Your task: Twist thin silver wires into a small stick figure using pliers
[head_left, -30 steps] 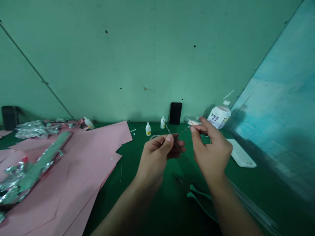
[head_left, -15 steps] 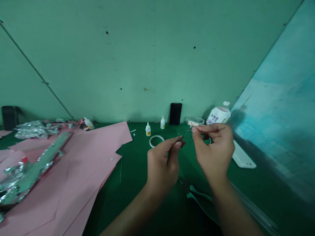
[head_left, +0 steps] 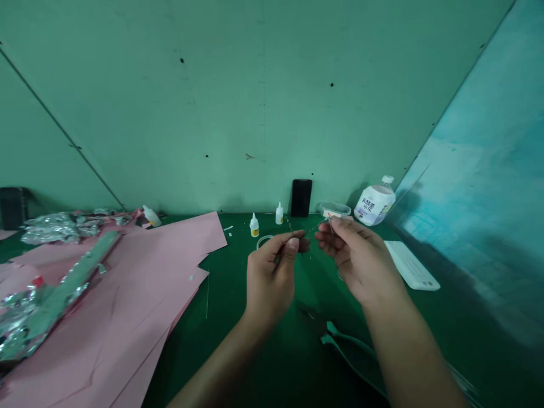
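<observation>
A thin twisted wire [head_left: 314, 229] stretches between my two hands above the green table. My left hand [head_left: 271, 275] pinches it between thumb and forefinger, and a short twisted length sticks up past the fingertips. At the other end, my right hand [head_left: 364, 258] grips the wire with thumb and index finger, its other fingers loosely curled. Below the hands lie pliers [head_left: 335, 335] with light green handles, partly hidden by the right forearm. Behind my left hand shows part of a white ring [head_left: 261, 240].
Two small glue bottles [head_left: 254, 225], a dark phone [head_left: 301, 198], a clear plastic tub [head_left: 334, 209] and a drink bottle [head_left: 374, 203] stand along the wall. Right lies a white flat case [head_left: 412, 266]. Pink sheets [head_left: 140, 283] and crumpled foil [head_left: 55, 225] cover the left side.
My left hand has shifted slightly left and down. My right hand has turned, its lower fingers opening out, and the wire between the hands shows more plainly.
</observation>
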Motion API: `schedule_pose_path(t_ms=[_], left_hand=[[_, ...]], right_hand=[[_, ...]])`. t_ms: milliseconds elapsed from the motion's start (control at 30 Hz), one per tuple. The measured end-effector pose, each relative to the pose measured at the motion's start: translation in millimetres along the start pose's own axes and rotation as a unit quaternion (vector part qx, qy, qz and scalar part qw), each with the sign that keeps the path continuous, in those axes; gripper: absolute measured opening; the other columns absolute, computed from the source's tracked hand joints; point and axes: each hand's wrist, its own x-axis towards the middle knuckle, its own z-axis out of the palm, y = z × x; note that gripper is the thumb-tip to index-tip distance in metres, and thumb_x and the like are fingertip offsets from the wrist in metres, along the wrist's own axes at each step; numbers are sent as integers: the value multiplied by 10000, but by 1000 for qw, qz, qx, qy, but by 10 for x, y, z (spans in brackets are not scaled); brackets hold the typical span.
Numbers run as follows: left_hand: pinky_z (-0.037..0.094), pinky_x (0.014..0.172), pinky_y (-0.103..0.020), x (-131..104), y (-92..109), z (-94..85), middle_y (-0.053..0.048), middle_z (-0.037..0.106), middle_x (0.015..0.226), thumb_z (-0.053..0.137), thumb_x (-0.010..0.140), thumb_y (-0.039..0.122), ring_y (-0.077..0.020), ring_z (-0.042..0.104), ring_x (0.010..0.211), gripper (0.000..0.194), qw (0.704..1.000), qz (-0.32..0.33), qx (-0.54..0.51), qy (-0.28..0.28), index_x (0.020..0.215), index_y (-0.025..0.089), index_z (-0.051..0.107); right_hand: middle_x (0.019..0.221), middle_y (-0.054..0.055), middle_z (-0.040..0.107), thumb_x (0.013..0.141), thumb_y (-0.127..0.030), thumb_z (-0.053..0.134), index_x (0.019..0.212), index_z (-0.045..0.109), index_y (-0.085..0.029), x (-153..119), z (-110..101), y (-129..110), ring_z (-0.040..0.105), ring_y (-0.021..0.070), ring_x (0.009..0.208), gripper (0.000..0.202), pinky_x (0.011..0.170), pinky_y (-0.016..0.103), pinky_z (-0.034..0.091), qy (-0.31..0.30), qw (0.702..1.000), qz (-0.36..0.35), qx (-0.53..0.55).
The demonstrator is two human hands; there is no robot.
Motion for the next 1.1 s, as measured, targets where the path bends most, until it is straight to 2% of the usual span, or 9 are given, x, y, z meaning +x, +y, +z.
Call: schedule_pose_path(t_ms=[100,267,433,633,800,967,1100], left_hand=[[577,797,-305,15,-2,-14,-91,778,991,573,944,255,-194,730,914,223,1000,3,12,1,1024,127,738],[571,822,-309,45,0,-41,-88,781,985,582,940,251,-200,731,933,222,999,12,20,-22,1044,134,738],[565,795,-283,90,18,-107,-83,779,933,573,945,254,-185,730,891,218,999,14,16,-49,1015,125,734],[562,765,-290,163,30,-220,-86,756,860,566,947,273,-175,713,820,239,997,-10,-12,-80,1011,98,717],[540,770,-276,238,58,-336,-72,748,843,560,947,263,-150,689,789,215,992,-1,1,-126,947,118,719],[505,679,-272,262,73,-373,-67,718,752,552,938,275,-137,646,672,248,984,-92,-51,-147,830,115,708],[472,642,-271,267,50,-368,-66,711,736,570,925,290,-132,634,625,249,978,-134,-81,-137,823,110,709]], right_hand=[[779,30,729,765,-376,803,789,743,-177,2,-8,-32,633,96,604,210,528,199,514,-35,996,76,23],[847,26,733,753,-361,819,810,765,-202,22,1,-17,620,85,655,177,567,175,517,-42,993,84,76],[850,9,693,750,-365,818,864,781,-214,46,-33,8,531,52,562,192,509,179,457,-37,997,50,35],[812,7,661,759,-315,806,848,787,-241,83,-100,8,503,73,580,117,542,234,421,-40,992,-81,-84],[698,4,649,824,-343,740,896,785,-257,86,-187,-63,520,109,612,121,543,250,418,-45,949,-163,-265],[789,25,711,863,-332,688,912,768,-235,49,-230,-143,570,125,640,135,537,257,444,-77,892,-233,-379],[819,27,731,881,-329,664,956,761,-237,35,-241,-148,602,131,645,153,551,265,485,-91,873,-248,-410]])
